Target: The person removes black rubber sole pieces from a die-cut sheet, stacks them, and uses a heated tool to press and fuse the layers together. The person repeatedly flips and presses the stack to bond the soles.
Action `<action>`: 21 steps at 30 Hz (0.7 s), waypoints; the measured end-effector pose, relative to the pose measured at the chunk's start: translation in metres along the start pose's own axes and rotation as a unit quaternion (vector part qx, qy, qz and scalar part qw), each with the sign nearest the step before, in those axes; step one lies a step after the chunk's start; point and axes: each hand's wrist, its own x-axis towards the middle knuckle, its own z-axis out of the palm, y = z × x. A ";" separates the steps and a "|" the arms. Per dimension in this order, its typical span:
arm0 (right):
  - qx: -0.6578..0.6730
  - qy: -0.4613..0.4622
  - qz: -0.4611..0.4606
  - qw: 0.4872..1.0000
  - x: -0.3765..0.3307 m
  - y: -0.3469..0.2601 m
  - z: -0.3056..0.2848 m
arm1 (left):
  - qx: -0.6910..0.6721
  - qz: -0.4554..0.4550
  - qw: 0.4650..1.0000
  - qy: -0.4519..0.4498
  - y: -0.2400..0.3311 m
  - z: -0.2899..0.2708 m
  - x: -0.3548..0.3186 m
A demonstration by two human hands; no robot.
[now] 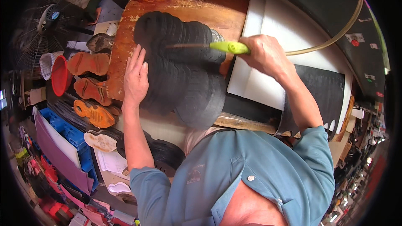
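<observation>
Rows of black shoe soles (180, 62), stacked overlapping, lie on a worn wooden board (188, 8) in front of me. My left hand (136, 75) rests with fingers stretched out against the left side of the soles. In my right hand (264, 54) is a bright green air blow gun (229, 47), its long thin nozzle blurred and pointing left over the soles. A yellowish hose (326, 47) runs from behind the right hand up to the right. The right fingers are wrapped round the tool and partly hidden.
Orange and brown soles (95, 113) line the left side beside a red bowl (61, 75). A fan (44, 25) stands far left, with a blue crate (63, 127) below. White sheets (289, 29) and a black sheet (316, 92) lie right, near a dark machine panel with a red button (355, 42).
</observation>
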 end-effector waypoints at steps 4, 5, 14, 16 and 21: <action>0.008 0.034 0.052 0.998 0.020 0.008 -0.007 | -0.007 -0.012 1.000 -0.013 0.003 -0.003 -0.001; 0.004 0.044 0.080 0.996 0.027 0.011 -0.010 | -0.012 -0.007 1.000 -0.011 0.004 -0.003 -0.001; 0.031 -0.061 -0.070 0.995 0.024 -0.017 0.001 | -0.220 -0.066 0.972 0.041 -0.014 -0.009 -0.001; 0.054 -0.086 -0.092 0.991 0.021 -0.032 0.006 | -0.332 -0.069 0.940 0.041 -0.019 -0.012 -0.003; -0.003 -0.119 -0.129 0.984 0.018 -0.058 0.021 | -0.419 -0.094 0.902 0.038 -0.019 -0.016 -0.005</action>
